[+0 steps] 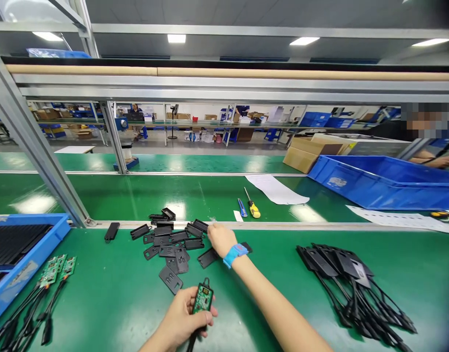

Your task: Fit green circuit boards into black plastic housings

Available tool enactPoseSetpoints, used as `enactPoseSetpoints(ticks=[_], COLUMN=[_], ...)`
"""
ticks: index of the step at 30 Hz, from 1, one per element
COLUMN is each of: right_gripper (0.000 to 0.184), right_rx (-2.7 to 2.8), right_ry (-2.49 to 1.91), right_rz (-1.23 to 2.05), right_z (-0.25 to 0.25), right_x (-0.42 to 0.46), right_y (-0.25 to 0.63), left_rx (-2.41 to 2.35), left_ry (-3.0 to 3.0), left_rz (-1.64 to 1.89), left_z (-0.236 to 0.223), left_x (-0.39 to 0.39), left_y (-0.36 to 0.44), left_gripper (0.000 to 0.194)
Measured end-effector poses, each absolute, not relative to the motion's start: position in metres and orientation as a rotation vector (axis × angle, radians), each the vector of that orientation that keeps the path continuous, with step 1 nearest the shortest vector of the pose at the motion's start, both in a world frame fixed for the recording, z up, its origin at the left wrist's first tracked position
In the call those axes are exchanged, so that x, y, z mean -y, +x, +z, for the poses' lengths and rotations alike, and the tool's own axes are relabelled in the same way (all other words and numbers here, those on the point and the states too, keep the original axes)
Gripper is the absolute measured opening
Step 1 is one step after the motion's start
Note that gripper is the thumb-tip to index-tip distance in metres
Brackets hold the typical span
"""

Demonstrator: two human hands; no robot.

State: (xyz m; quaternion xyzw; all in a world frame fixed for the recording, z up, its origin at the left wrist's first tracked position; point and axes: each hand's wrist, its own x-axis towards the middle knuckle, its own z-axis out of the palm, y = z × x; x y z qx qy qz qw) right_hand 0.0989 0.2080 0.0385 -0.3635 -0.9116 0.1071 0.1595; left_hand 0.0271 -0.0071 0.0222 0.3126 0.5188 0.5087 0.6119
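From where I stand, the circuit board (201, 303) is green in its black casing (205, 284) near the front, the scattered covers (170, 279) black on a green worktop (117, 293), the wrist strap (235, 253) sky blue. At left, a blue tray (44, 254) flanks green boards (50, 271) on black cables (47, 331). Farther right, a yellow-and-black screwdriver (254, 210) joins white paper (277, 189) and a deep-blue bin (356, 189).

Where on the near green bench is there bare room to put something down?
Two patches: left, between the circuit boards and the left hand; right, between the right forearm and the bundle of cabled black units. It's crowded mid-bench, where black casings lie heaped and the right hand is at their edge.
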Motion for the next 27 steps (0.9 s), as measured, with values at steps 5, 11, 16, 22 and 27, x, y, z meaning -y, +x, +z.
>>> enactPoseSetpoints(ticks=[5, 11, 16, 22, 27], right_gripper=[0.041, 0.033, 0.040, 0.044, 0.039], right_rx=[2.701, 2.595, 2.082, 1.607, 1.717], right_ry=[-0.818, -0.865, -0.873, -0.784, -0.749], right_rz=[0.482, 0.655, 1.166, 1.691, 1.710], right_z=[0.034, 0.034, 0.052, 0.047, 0.027], right_x=[-0.142, -0.133, -0.150, -0.120, -0.100], right_y=[0.062, 0.067, 0.121, 0.157, 0.157], left_rx=[-0.920, -0.898, -1.148, -1.150, -1.093], left_ry=[0.737, 0.731, 0.606, 0.623, 0.706], left_rz=[1.148, 1.222, 1.291, 1.255, 1.244], left_z=[0.030, 0.029, 0.026, 0.026, 0.027], left_x=[0.010, 0.009, 0.002, 0.001, 0.002], left_y=[0.026, 0.023, 0.020, 0.018, 0.017], left_gripper=[0.057, 0.052, 0.056, 0.057, 0.056])
